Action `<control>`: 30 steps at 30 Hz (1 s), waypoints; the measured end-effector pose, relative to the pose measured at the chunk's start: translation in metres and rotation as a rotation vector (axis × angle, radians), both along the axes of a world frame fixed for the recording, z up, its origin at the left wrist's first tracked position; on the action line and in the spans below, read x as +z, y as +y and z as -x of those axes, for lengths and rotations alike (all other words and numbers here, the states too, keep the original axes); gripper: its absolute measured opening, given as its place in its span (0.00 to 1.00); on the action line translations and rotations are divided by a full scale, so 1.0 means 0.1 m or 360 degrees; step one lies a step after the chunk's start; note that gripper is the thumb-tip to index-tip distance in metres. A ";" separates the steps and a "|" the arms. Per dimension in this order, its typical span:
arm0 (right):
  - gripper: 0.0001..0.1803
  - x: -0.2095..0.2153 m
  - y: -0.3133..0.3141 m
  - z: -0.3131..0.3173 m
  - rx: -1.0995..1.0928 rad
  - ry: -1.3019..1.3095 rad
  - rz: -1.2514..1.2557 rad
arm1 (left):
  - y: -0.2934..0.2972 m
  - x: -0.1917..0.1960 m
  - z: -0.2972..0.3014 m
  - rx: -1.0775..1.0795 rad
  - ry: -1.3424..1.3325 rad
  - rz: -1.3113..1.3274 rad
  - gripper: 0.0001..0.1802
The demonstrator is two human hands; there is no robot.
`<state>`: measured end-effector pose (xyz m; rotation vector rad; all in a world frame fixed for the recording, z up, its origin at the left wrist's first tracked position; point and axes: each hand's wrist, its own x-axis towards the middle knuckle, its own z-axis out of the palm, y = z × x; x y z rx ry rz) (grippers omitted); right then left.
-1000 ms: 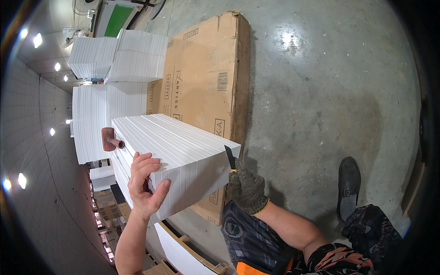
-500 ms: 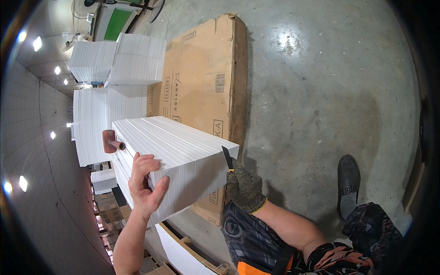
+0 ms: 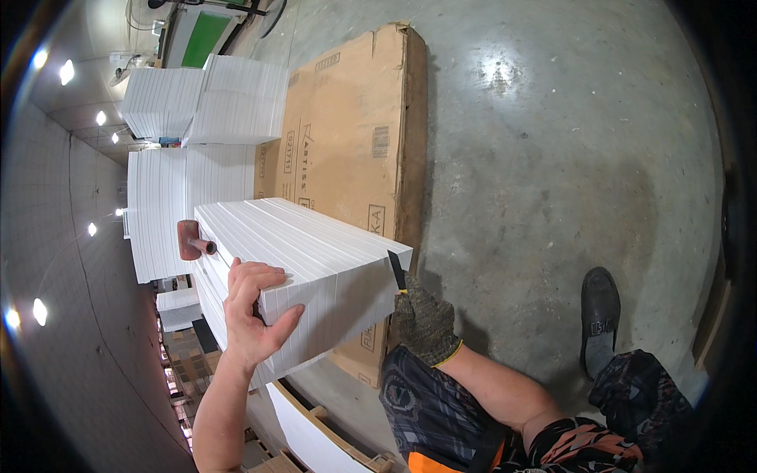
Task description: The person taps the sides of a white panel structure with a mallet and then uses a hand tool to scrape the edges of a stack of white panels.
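foam panels, white and thin, are pressed together on edge into one block that is held up in front of the person. the block is gripped at its near end by the bare left hand: the fingers are curled over the top edge and the thumb is spread across the end face, so the hand is clenched on the block. the right hand is covered by a dark knitted glove with a yellow cuff and is closed around the handle of a knife, whose dark blade is raised against the block's right corner, touching it or just beside it; which of the two cannot be told. a reddish-brown mallet is seen at the far left edge of the block, seemingly resting against it.

behind the block, a large flat cardboard box is laid on the grey concrete floor. further white panel stacks are set to the left of the box and beyond it. at the lower right, a dark shoe is planted on the floor, and a patterned trouser leg is seen beside it. a wooden pallet edge is visible below the block.
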<state>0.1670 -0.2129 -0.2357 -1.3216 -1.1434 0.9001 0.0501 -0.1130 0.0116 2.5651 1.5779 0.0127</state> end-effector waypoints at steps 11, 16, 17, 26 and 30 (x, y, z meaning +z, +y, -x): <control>0.23 0.01 0.02 -0.05 0.0159 0.0065 0.0136 | -0.02 -0.02 0.04 0.0062 -0.0030 0.0014 0.19; 0.24 0.00 0.15 -0.10 0.0145 0.0095 0.0269 | -0.02 -0.01 0.03 0.0070 0.0004 0.0010 0.18; 0.24 -0.05 0.17 -0.08 0.0087 0.0047 0.0286 | -0.02 -0.02 0.02 0.0061 0.0013 0.0003 0.17; 0.26 -0.61 0.27 -0.19 0.0260 -0.0017 0.0772 | -0.12 -0.22 0.34 0.0629 -0.0749 -0.0300 0.20; 0.26 -0.65 0.28 -0.17 0.0398 -0.0013 0.0865 | -0.10 -0.24 0.32 0.0778 -0.0695 -0.0185 0.19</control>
